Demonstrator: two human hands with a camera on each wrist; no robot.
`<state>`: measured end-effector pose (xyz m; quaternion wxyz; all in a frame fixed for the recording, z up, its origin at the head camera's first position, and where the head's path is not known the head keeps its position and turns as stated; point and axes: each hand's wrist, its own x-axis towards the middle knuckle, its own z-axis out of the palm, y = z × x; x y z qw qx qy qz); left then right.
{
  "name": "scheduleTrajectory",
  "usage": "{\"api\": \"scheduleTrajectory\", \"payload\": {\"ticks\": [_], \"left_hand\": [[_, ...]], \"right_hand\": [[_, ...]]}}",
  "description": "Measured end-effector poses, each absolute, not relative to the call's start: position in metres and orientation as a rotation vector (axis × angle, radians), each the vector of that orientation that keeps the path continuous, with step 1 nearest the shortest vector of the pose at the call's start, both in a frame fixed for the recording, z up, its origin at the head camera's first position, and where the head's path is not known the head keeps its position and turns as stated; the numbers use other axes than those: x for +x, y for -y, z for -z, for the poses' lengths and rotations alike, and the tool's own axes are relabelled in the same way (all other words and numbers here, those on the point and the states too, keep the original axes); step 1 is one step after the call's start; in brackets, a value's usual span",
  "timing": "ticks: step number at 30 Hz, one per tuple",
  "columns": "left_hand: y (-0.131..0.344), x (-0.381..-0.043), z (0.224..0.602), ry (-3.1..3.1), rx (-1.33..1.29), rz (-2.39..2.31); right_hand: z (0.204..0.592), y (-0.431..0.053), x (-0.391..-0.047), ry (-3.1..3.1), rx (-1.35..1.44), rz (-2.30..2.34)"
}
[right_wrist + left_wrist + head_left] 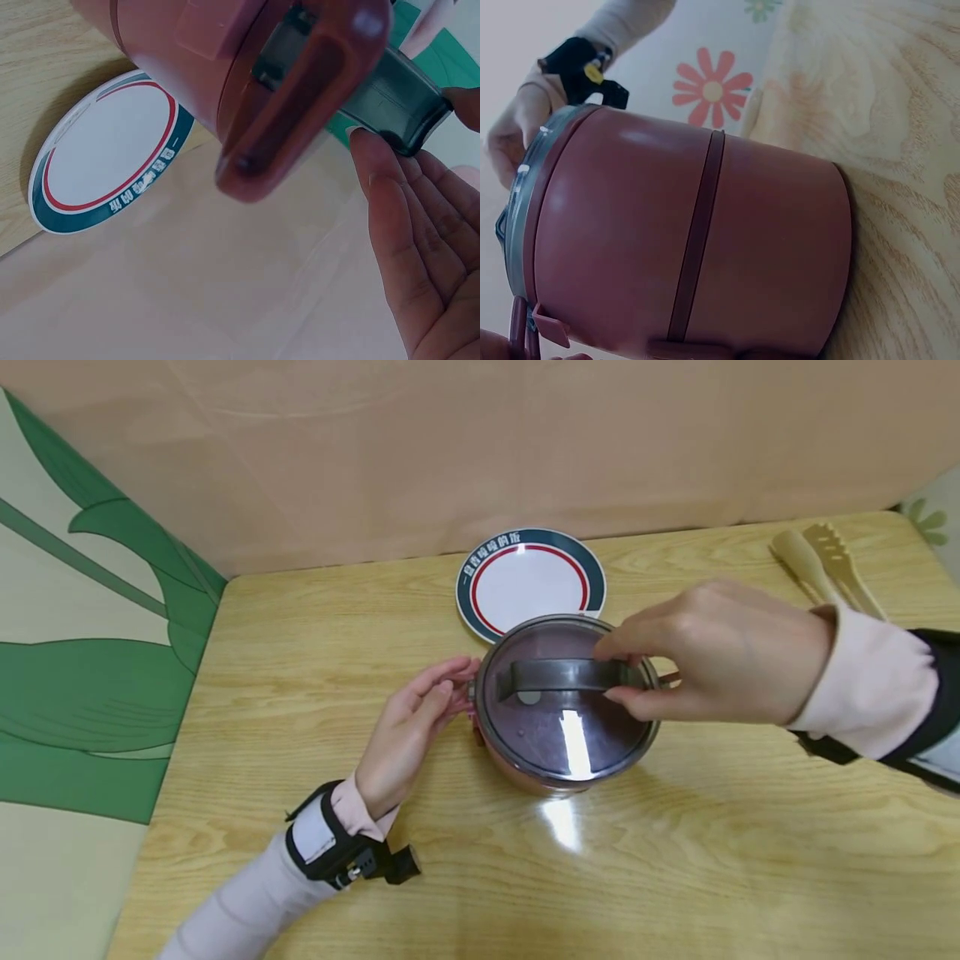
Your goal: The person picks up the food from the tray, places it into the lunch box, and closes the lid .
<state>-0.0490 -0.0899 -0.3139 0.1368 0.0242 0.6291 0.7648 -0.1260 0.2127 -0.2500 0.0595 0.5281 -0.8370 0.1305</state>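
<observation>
A tall reddish-pink pot point(630, 225) stands on the wooden table, its see-through lid point(525, 739) on top. Across the lid runs a dark arched handle point(562, 675). My right hand point(723, 652) reaches in from the right and pinches the right end of that lid handle between thumb and fingers. At the pot's left side, my left hand point(405, 735) holds the pink side handle point(517, 330), partly hidden by the fingers. The other side handle point(307, 90) sticks out below the right hand and is free.
Just behind the pot lies a white plate point(525, 585) with a dark blue rim and a red ring. At the back right corner rest a wooden spoon point(798, 560) and a slotted wooden turner point(840, 560). A plain beige backdrop point(375, 460) rises along the table's far edge.
</observation>
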Motion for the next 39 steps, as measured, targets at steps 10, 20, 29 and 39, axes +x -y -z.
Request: {"api": "scheduleTrajectory", "payload": {"ticks": [10, 20, 29, 39], "left_hand": [[0.09, -0.048, 0.316, -1.795, 0.047, -2.216], [0.092, -0.046, 0.32, -1.802, 0.007, -2.18], [0.093, -0.043, 0.322, -1.745, -0.011, -2.229], [0.094, -0.04, 0.318, -1.739, -0.074, -2.251]], "right_hand": [[0.294, -0.237, -0.142, 2.58, 1.575, -0.403], [0.228, -0.197, -0.101, 2.547, 1.54, -0.493], [0.245, -0.201, -0.07, 2.53, 1.125, -0.934], [0.287, -0.203, -0.036, 2.361, 0.376, -1.676]]}}
